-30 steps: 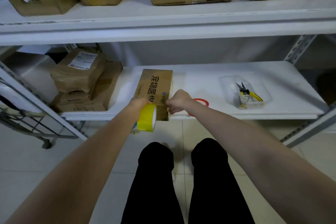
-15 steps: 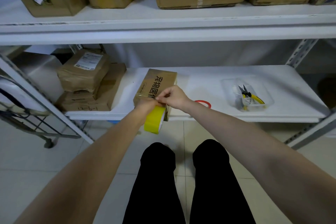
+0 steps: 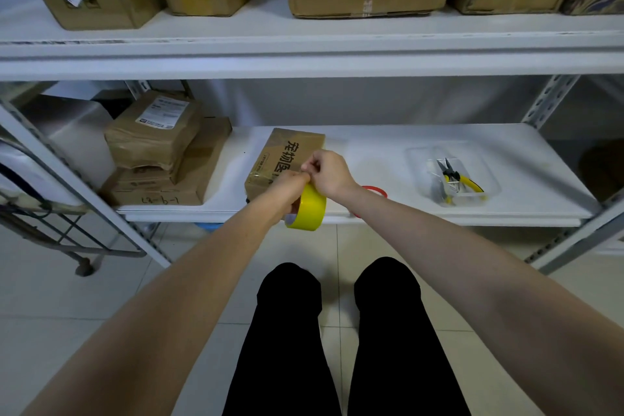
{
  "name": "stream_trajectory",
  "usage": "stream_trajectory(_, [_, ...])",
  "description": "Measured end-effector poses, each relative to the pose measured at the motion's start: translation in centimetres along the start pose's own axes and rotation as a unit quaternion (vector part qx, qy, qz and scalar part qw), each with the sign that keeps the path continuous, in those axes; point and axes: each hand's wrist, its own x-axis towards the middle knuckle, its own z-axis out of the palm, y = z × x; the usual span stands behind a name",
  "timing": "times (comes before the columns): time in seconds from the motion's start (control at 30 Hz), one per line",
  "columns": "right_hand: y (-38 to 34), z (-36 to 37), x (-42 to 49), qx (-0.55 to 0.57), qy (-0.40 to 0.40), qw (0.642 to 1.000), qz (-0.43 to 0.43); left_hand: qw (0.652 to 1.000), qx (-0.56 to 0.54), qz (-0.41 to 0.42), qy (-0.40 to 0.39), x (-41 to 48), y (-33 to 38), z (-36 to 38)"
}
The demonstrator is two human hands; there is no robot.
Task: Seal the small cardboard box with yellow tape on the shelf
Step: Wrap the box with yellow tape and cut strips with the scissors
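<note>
The white shelf (image 3: 371, 159) carries the matte brown small cardboard box (image 3: 290, 149) at its front edge, long axis running away from the person, just beyond both hands. The left hand (image 3: 290, 187) grips the glossy yellow tape roll (image 3: 309, 209) at the box's near end. The right hand (image 3: 329, 172) pinches at the roll's top (probably the free end).

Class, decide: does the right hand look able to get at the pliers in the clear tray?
Probably yes, once freed. The right hand pinches the yellow tape roll, but the pliers lie in a clear tray to its right on the same shelf, only a flat red ring between.
</note>
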Motion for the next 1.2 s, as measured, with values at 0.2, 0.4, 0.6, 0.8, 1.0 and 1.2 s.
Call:
stream_trajectory(0.2, [0.7, -1.7, 0.3, 0.008, -0.014, 0.999, 0.031, 0.998, 0.014, -0.01, -0.054, -3.5, 1.7, -0.6])
stream_trajectory(0.4, [0.7, -3.9, 0.2, 0.162, -0.119, 0.977, 0.071, 0.993, 0.085, 0.076, -0.008, -2.5, 1.7, -0.8])
stream_trajectory(0.6, [1.2, -3.3, 0.5, 0.16, -0.046, 0.983, 0.073, 0.985, 0.131, 0.111, 0.018, -2.0, 2.0, -1.1])
stream_trajectory(0.8, [0.4, -2.5, 1.5, 0.082, 0.02, 0.994, 0.064, 0.992, 0.097, 0.066, 0.045, -1.4, 0.4, -2.6])
stream_trajectory(1.0, [-0.2, -2.3, 2.7, 0.028, 0.026, 0.999, 0.032, 0.998, 0.058, 0.038, 0.004, -1.5, 0.1, -3.0])
stream_trajectory(1.2, [0.7, -0.2, 3.0, 0.031, -0.028, 0.999, 0.022, 0.999, 0.036, -0.01, -0.014, -0.4, -3.1, -3.3])
